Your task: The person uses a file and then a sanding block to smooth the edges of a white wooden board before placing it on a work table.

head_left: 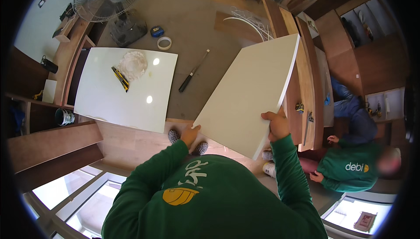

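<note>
A flat cream-white panel (pixel 249 88) is held tilted between my two hands, its far right corner raised. My left hand (pixel 191 135) is closed on its near left corner. My right hand (pixel 278 125) grips the right edge, with the thumb lying over the top face. Left of the panel, a glossy white board (pixel 144 99) lies flat, carrying a yellow and black utility knife (pixel 120 79) and a crumpled whitish wad (pixel 133 65). Between board and panel rests a long thin tool with a black handle (pixel 187 82).
Beyond the board stand a fan (pixel 124 20), a blue tape measure (pixel 156 31) and a roll of tape (pixel 164 43). A co-worker in a green sweater (pixel 348 169) sits at the right, past a wooden bench (pixel 311 86). A can (pixel 65 117) stands at the left.
</note>
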Available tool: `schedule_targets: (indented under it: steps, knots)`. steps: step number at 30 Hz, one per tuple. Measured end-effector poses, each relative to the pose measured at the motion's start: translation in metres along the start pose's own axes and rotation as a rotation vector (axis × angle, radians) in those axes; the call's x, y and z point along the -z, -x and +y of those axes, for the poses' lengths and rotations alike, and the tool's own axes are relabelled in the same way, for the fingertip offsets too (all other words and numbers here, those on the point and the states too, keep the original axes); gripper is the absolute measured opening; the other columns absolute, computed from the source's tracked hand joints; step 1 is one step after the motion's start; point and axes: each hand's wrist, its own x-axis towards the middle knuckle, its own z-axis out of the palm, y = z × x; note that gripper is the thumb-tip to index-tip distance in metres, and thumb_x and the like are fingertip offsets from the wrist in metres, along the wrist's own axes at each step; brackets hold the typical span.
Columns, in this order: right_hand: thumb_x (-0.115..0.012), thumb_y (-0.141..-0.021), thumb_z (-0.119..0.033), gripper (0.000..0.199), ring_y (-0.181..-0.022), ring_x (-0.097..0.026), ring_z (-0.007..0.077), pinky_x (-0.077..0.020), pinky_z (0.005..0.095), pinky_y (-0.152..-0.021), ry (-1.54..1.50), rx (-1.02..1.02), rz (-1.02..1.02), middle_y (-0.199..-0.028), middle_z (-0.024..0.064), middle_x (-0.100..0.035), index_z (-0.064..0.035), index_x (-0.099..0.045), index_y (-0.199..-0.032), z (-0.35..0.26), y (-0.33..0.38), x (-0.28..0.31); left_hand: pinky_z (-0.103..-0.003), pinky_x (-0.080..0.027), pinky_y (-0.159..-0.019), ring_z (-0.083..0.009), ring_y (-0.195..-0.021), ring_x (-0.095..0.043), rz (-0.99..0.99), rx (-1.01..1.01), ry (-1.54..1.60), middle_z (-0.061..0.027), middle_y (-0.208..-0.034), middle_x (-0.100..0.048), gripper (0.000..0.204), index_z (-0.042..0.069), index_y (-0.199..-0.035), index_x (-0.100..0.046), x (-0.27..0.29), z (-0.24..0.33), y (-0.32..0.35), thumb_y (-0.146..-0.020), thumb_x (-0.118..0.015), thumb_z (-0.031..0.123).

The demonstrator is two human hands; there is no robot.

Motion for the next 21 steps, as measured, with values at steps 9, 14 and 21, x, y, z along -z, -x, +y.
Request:
schedule_targets:
  steps: [9, 14, 21]
  knots:
    - [-0.056, -0.077, 0.01, 0.064, -0.111, -0.065, 0.0326, -0.0562, 0.0434, -0.096, -0.153, 0.002, -0.069, -0.124, 0.0169, -0.061, 0.0015, -0.043, -0.139, 0.037, -0.001, 0.079, -0.045, -0.044, -0.105, -0.0367, -0.121, -0.062, -0.084, -0.303, -0.443, -0.0246, -0.123, -0.069, 0.049, -0.003, -0.116, -0.07, 0.004, -0.035, -0.056, -0.106, -0.048, 0.04]
    - [-0.057, -0.077, 0.008, 0.061, -0.109, -0.065, 0.0304, -0.0557, 0.0404, -0.093, -0.103, 0.066, -0.091, -0.122, 0.0159, -0.063, 0.0013, -0.047, -0.137, 0.028, -0.013, 0.088, -0.044, -0.05, -0.097, -0.0321, -0.112, -0.067, -0.22, -0.462, -0.644, -0.0257, -0.112, -0.071, 0.061, -0.005, -0.115, -0.07, 0.007, -0.028, -0.073, -0.108, -0.042, 0.049]
    - [-0.055, -0.074, 0.009, 0.054, -0.096, -0.066, 0.0254, -0.0549, 0.0356, -0.086, 0.055, 0.137, -0.053, -0.109, 0.0128, -0.068, 0.0026, -0.058, -0.128, -0.026, -0.025, 0.083, -0.051, -0.053, -0.089, -0.032, -0.104, -0.069, -0.476, 0.3, -0.103, -0.0161, -0.121, -0.07, 0.101, 0.006, -0.138, -0.057, -0.042, 0.008, -0.072, -0.087, -0.037, 0.091]
